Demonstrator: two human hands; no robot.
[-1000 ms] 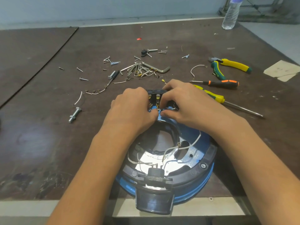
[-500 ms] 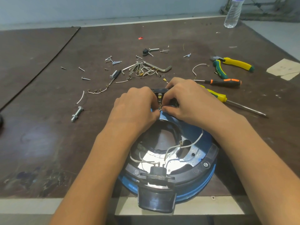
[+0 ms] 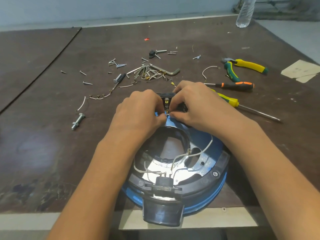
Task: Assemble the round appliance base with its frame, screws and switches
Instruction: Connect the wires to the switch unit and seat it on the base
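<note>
Both hands met at the black plastic switch block, seated on the far rim of the round blue appliance base, which lay at the near edge of the dark brown table. The left hand pinched a small brass terminal on the block's near side. The right hand curled round the block, thumb tip at that terminal. The terminal row ran near-to-far, midway between the hands, with forearms converging. Loose steel screws lay far left, and a yellow-handled screwdriver just right.

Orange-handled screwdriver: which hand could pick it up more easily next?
Probably the right hand: the orange-handled screwdriver lies on its side of the switch block both hands hold; the left hand would have to cross over.
</note>
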